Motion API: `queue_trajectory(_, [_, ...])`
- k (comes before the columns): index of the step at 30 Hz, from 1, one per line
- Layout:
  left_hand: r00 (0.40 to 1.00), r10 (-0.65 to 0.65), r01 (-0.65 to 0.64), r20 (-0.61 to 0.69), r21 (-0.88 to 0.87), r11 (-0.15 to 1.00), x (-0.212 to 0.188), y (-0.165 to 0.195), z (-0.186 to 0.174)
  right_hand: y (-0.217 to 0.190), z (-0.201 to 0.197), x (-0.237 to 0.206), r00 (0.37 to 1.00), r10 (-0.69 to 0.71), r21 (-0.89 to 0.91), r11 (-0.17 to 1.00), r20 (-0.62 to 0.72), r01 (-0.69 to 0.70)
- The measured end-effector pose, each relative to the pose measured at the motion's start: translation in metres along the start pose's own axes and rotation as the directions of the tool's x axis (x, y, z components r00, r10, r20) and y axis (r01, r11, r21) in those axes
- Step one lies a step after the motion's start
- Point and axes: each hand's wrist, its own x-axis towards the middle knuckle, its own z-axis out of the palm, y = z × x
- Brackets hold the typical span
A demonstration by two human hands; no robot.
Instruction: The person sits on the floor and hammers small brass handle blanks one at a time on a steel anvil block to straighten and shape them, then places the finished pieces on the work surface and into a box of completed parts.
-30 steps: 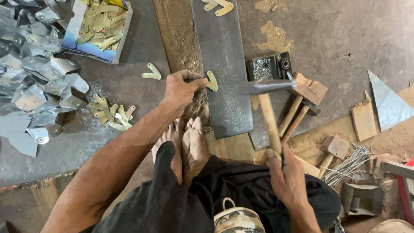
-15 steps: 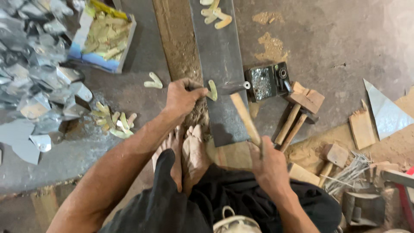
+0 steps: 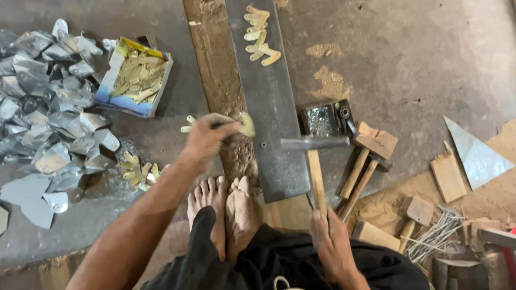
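yellowish metal tab [image 3: 247, 124] is sitting pinched in the left hand [image 3: 207, 137], just at the left edge of the long dark steel bar [image 3: 271, 107] on the floor; the hand is blurring, so the exact grip is hard to read. far left, a heap of grey sheet-metal offcuts [image 3: 48, 102] and an open box of tabs [image 3: 134, 78] are crowding that side, with loose tabs [image 3: 137, 172] lying near the bare feet [image 3: 226, 212]. more finished-looking tabs [image 3: 258, 35] are resting at the bar's far end. the right hand [image 3: 330, 241] is closing around the wooden handle of a hammer [image 3: 314, 145], its head lying across the bar. this seems to be the placing step: the tab needs setting flat on the bar before a blow. right of the bar, a small metal block [image 3: 325, 119], spare mallets [image 3: 371, 156] and nails [image 3: 438, 233] are narrowing the swing room.
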Motion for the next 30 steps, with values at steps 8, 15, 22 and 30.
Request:
queue_trajectory(8, [0.729, 0.678, -0.352, 0.091, 0.900, 0.257, 0.043, 0.051, -0.044, 0.073, 0.002, 0.002, 0.879, 0.434, 0.272, 0.837, 0.198, -0.475])
queue_trajectory(15, [0.595, 0.736, -0.489, 0.323, 0.872, 0.013, 0.109, 0.103, 0.068, 0.077, -0.005, 0.009, 0.896, 0.375, 0.255, 0.866, 0.238, -0.430])
queue_trajectory(22, [0.776, 0.552, -0.336, 0.307, 0.941, -0.051, 0.143, 0.115, 0.110, 0.078, -0.013, 0.018, 0.903, 0.345, 0.248, 0.879, 0.256, -0.407])
queue_trajectory(30, [0.715, 0.616, -0.526, 0.331, 0.835, 0.162, 0.143, 0.094, 0.104, 0.072, -0.021, 0.012, 0.898, 0.345, 0.276, 0.866, 0.272, -0.416])
